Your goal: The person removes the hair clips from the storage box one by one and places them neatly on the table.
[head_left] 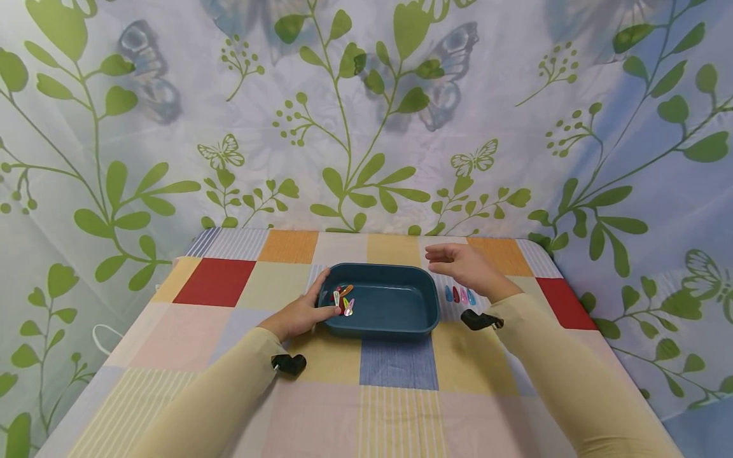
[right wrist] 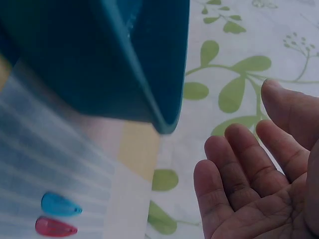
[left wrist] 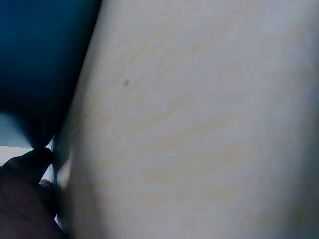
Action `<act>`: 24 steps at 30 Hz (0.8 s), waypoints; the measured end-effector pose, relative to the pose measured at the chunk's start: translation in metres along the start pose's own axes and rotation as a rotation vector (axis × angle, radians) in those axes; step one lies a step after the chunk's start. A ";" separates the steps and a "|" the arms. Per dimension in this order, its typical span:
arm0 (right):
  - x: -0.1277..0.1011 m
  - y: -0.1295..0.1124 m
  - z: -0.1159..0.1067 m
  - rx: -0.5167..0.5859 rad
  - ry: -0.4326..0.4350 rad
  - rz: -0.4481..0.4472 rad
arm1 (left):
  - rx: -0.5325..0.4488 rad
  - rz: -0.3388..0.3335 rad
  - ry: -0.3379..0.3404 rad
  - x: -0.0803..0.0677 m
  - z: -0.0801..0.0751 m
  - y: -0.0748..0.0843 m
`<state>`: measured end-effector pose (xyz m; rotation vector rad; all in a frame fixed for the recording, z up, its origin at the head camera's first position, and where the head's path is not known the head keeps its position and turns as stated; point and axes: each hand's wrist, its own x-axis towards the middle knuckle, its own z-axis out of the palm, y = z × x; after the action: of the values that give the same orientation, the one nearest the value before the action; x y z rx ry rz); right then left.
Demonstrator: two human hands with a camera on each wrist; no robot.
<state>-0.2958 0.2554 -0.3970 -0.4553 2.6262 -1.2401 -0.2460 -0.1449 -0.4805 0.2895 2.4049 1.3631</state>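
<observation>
A dark teal rectangular plastic tray (head_left: 395, 305) stands on the patterned cloth. Several colourful snap hair clips (head_left: 348, 307) lie at its left end, orange, yellow and white among them. My left hand (head_left: 300, 315) holds that end, with the thumb over the rim and the fingers along the outer side; the left wrist view catches only part of this hand (left wrist: 25, 194), dark against the tray. Beyond the tray's right end, my right hand (head_left: 466, 267) hovers with loosely extended fingers and a bare palm (right wrist: 264, 199). Below it lies a row of clips, including a blue hair clip (right wrist: 60, 204) and a red hair clip (right wrist: 55, 226).
A patchwork cloth (head_left: 395, 420) covers the table. Behind and at both sides hangs a pale curtain (head_left: 366, 127) printed with green leaves and butterflies. A white cable loop (head_left: 103, 337) shows past the table's left edge.
</observation>
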 end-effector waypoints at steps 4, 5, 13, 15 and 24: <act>0.004 -0.008 0.007 0.028 -0.028 -0.017 | -0.022 -0.008 -0.006 0.000 0.000 0.000; 0.004 -0.010 0.009 0.034 -0.035 -0.019 | -0.028 -0.009 -0.006 -0.001 0.000 0.001; 0.014 -0.024 0.026 0.032 -0.082 -0.059 | -0.025 -0.013 -0.002 -0.002 0.000 0.002; 0.017 -0.027 0.030 0.035 -0.092 -0.062 | -0.022 -0.012 -0.001 -0.002 0.000 0.002; 0.026 -0.034 0.046 0.020 -0.114 -0.084 | -0.006 -0.013 0.003 -0.001 0.000 0.000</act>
<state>-0.2997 0.1927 -0.4005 -0.6200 2.5208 -1.2254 -0.2449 -0.1454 -0.4798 0.2705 2.4007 1.3661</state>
